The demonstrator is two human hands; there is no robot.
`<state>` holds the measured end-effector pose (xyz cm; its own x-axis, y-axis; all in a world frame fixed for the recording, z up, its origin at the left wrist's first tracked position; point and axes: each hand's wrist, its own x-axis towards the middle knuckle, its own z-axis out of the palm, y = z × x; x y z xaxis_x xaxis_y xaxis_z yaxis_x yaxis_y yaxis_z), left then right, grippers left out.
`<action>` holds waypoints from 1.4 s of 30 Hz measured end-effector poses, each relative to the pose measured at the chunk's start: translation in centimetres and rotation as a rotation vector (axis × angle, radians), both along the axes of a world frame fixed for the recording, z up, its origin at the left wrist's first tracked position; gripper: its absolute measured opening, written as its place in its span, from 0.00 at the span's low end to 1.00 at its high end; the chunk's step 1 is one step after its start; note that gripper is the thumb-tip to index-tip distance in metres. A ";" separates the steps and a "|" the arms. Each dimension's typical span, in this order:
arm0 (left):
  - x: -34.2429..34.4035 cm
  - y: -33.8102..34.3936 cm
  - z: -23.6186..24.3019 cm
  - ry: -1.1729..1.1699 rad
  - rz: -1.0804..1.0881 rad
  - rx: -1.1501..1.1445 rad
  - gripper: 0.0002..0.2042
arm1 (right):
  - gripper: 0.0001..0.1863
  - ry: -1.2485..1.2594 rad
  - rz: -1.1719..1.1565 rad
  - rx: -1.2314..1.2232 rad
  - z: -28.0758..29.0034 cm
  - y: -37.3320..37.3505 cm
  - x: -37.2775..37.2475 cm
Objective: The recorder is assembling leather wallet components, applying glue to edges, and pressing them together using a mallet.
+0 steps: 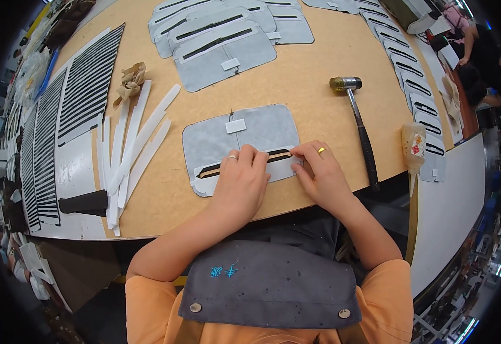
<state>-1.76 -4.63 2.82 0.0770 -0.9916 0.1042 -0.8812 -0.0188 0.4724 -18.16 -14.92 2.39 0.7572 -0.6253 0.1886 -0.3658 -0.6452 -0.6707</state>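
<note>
tan worktop [311, 80] fills the middle, its near edge just beyond a dark apron flap [268, 286]. the left hand [242, 180] has its fingers bent and pressed down over the slot [279, 153] of a grey panel [207, 135], which lies flat near that edge, white tab [235, 126] on its far half. the right hand [322, 172] has thumb and forefinger nearly together at the slot's right end; i cannot tell whether they grasp anything. to the left, a folded black piece [84, 202] lies beside fanned white strips [142, 137]. to the right are a hammer [363, 135] and a bottle [413, 148]. farther off: crumpled brown paper [130, 83], striped sheets [90, 80], a row of overlapping panels [431, 163] along the right, piled panels [216, 71], and a co-worker [486, 60] at far right.
</note>
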 end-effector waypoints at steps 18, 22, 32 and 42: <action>1.6 -1.1 -2.8 -0.031 -0.274 -0.219 0.17 | 0.09 0.057 0.079 -0.257 -0.6 -0.4 -1.0; 0.3 -1.6 -3.0 -0.083 -0.195 -0.317 0.12 | 0.12 -0.141 -0.043 -0.122 -0.1 0.4 0.1; 1.2 -0.1 -0.5 0.027 -0.092 -0.140 0.13 | 0.19 -0.035 0.041 -0.150 -0.6 0.2 0.0; -0.5 -2.8 -1.7 0.138 -0.176 -0.166 0.12 | 0.17 -0.049 -0.065 -0.111 -1.0 0.1 -1.5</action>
<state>-2.27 -7.41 1.13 -0.0704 -0.9611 0.2670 -0.7908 0.2169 0.5723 -19.67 -14.87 1.44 0.7042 -0.6458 0.2950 -0.3774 -0.6924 -0.6149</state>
